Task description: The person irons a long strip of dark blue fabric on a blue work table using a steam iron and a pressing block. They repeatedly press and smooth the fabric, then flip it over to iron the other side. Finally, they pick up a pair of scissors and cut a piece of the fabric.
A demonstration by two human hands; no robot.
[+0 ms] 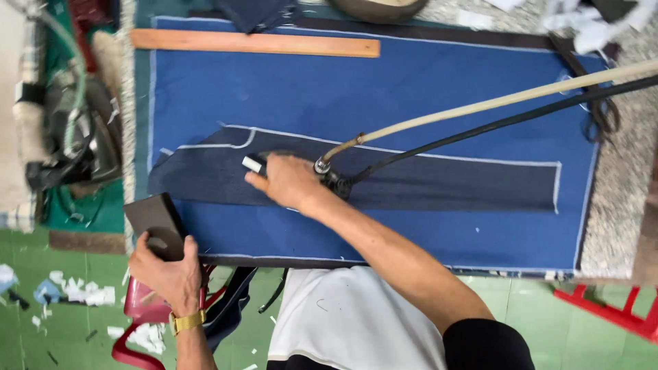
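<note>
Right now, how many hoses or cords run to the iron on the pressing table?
2. A pale hose and a black cord just below it both come in from the right edge to the iron under the right hand. Others may be hidden.

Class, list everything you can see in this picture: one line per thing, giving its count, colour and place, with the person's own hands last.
Blue cloth: one, blue, covering the table.
Dark fabric piece: one, navy, white-edged, on the blue cloth.
Wooden ruler: one, light brown, far edge.
Iron: one, black, under the right hand.
Hose: one, beige, running right.
Cable: one, black, beside the hose.
Block: one, dark, table's left corner.
Right hand: on the iron.
Left hand: holding the block.
</note>
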